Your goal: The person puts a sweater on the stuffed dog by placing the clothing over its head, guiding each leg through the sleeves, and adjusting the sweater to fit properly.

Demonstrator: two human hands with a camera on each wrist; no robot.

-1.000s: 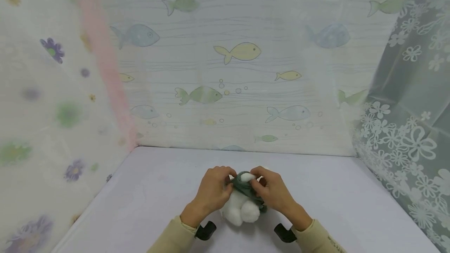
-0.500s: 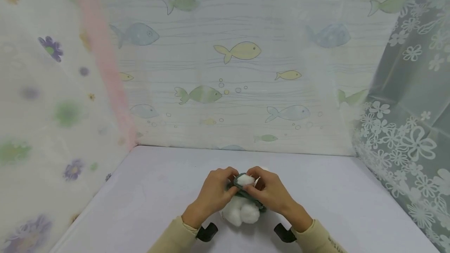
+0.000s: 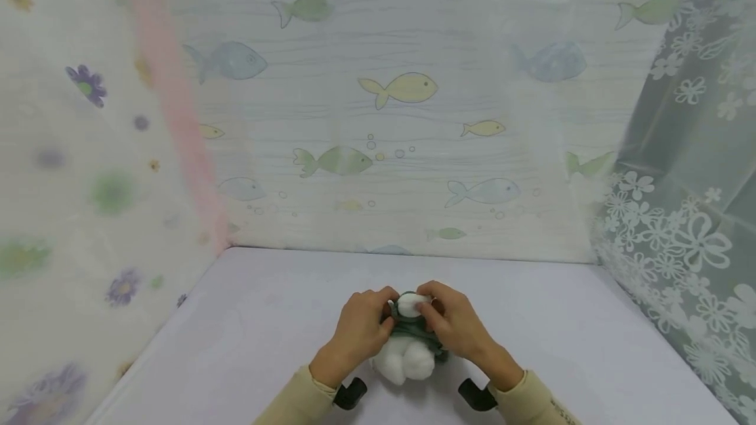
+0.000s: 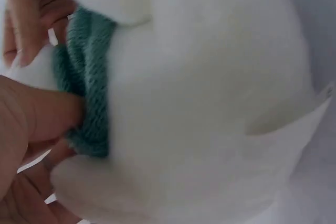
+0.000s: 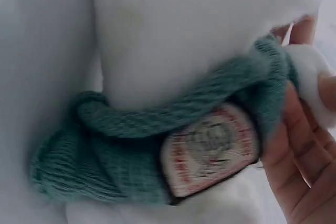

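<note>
A white plush toy (image 3: 403,359) sits on the table between both hands, wearing a green knitted sweater (image 3: 411,329). Its rounded white limb (image 3: 409,305) pokes out through an opening in the knit. My left hand (image 3: 361,324) pinches the sweater's edge, its thumb pressed into the bunched green roll (image 4: 94,82) in the left wrist view. On the other side, my right hand (image 3: 456,320) holds the white limb end with the thumb over it, fingers against the knit in the right wrist view. A sewn label patch (image 5: 212,148) shows on the sweater there.
The white tabletop (image 3: 266,333) runs back to a fish-patterned curtain (image 3: 378,149). Flowered sheeting (image 3: 112,215) hangs at the left, and grey flowered sheeting (image 3: 697,241) at the right. Black wrist mounts (image 3: 351,393) sit by both sleeves.
More of the white limb shows through the sweater's opening. The green knit has shifted around it and spreads across the toy's body. Both hands stay close together, moving only slightly.
</note>
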